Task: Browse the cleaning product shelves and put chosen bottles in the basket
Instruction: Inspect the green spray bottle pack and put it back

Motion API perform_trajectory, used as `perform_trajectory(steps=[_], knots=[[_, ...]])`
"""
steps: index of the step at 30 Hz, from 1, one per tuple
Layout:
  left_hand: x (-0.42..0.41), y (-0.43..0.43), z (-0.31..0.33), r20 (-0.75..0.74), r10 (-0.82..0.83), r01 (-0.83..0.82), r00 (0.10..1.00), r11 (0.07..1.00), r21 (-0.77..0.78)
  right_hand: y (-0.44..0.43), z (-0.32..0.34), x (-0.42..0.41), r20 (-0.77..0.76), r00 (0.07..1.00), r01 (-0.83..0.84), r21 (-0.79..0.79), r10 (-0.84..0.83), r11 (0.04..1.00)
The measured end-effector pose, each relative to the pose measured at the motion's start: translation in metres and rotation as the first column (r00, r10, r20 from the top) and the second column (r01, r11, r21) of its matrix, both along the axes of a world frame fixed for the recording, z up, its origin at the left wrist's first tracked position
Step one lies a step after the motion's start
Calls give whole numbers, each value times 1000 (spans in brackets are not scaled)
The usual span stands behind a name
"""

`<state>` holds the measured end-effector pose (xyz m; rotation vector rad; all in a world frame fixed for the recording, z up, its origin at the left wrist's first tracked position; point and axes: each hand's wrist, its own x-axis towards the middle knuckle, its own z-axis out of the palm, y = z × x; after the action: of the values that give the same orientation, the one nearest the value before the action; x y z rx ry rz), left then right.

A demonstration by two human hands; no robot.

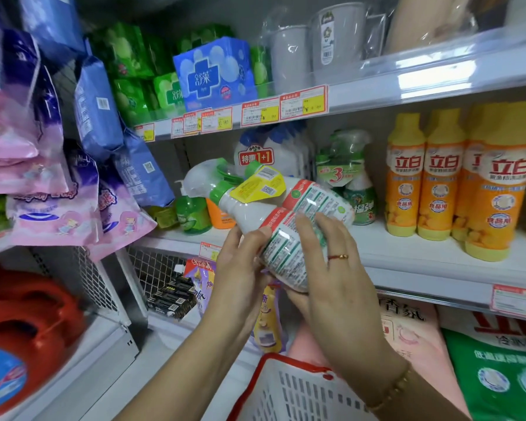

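Observation:
Both my hands hold a shrink-wrapped pack of white spray bottles [289,214] with green caps, a yellow tag and red-and-green back labels, tilted with its caps up-left in front of the middle shelf. My left hand [240,268] grips the pack from the left, thumb on the label. My right hand [331,268] cups it from below and the right, fingers curled over the label. The white basket [289,393] with a red rim hangs below my right forearm at the bottom centre.
Yellow-orange dish soap bottles [435,177] line the middle shelf [438,262] at the right, green spray bottles [350,177] behind the pack. Pad packs [216,71] sit on the top shelf, pink and blue packs [58,177] hang at left. Red jugs [27,323] and refill bags [407,335] lie below.

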<state>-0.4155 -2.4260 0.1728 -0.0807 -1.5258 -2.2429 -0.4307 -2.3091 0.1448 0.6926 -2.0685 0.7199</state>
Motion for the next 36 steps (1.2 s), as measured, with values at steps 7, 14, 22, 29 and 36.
perform_trajectory(steps=[7, 14, 22, 29, 36], knots=[[5, -3, 6, 10, -233, 227, 972, 933, -279, 29, 17, -19, 106, 973, -169, -284, 206, 944], [-8, -12, -2, 73, -88, 111, 993, 897, -428, 56, 1, -39, 240, 609, -270, -833, 756, 482], [-23, -49, -7, 406, -256, 337, 877, 931, -142, 76, -4, -45, 118, 187, 99, -990, 975, 101], [-24, -29, -4, 285, -536, 554, 795, 833, 20, 72, 8, -30, 125, 112, 276, -957, 986, 90], [-6, -23, 17, 271, -561, 573, 782, 818, 41, 84, 17, -14, 206, 47, 279, -942, 977, 186]])
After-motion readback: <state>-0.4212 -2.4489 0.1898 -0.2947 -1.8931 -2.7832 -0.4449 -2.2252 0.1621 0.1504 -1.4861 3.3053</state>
